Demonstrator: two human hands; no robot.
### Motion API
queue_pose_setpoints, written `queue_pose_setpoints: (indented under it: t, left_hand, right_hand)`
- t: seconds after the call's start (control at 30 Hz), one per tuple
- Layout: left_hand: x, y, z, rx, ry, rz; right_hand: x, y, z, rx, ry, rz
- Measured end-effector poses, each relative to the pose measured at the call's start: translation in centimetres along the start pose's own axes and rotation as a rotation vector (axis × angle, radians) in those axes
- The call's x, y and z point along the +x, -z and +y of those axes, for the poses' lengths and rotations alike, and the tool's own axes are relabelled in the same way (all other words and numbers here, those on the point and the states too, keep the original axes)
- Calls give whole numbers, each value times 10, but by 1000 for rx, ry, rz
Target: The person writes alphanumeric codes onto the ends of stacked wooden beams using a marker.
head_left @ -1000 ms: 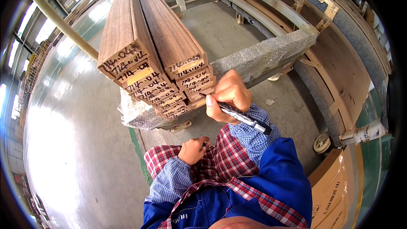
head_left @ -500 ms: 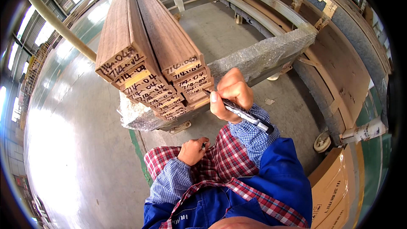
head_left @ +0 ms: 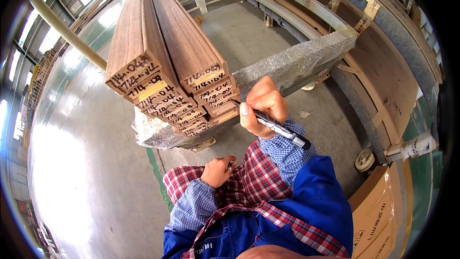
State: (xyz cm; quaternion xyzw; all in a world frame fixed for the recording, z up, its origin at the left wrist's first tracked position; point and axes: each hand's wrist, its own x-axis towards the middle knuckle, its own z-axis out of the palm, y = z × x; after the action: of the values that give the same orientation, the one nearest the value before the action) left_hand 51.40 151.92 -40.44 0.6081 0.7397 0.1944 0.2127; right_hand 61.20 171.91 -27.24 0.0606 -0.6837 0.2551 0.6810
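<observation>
My right hand (head_left: 264, 108) is closed round a black-and-white marker pen (head_left: 281, 130). Its tip points at the end of a board low in the right-hand column of a stack of brown wooden boards (head_left: 191, 43); I cannot tell whether it touches. Black handwriting covers most of the board ends (head_left: 165, 103). Down at my lap, my left hand (head_left: 218, 171) is closed, with a small black piece like a marker cap (head_left: 230, 165) showing between its fingers. A red checked apron (head_left: 266, 175) lies under that hand.
The boards rest on a metal frame (head_left: 297, 60) wrapped in clear plastic. More wooden panels (head_left: 383, 91) lean on a rack to the right. A cardboard box (head_left: 376, 216) stands at the lower right, near a caster wheel (head_left: 365, 159). A pale pole (head_left: 67, 33) slants at the upper left.
The marker tip has shifted slightly right along the board end with my right hand. The stack sits a little further left in view. My left hand has stayed in place.
</observation>
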Motion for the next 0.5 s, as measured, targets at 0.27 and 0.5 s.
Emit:
queue_pose_setpoints:
  t: [0.27, 0.5]
  left_hand:
    - [1, 5, 5, -11, 27, -27]
    - [1, 4, 3, -13, 20, -20]
  right_hand:
    - [0, -1, 3, -14, -11, 94]
    - [-4, 1, 5, -14, -31, 154]
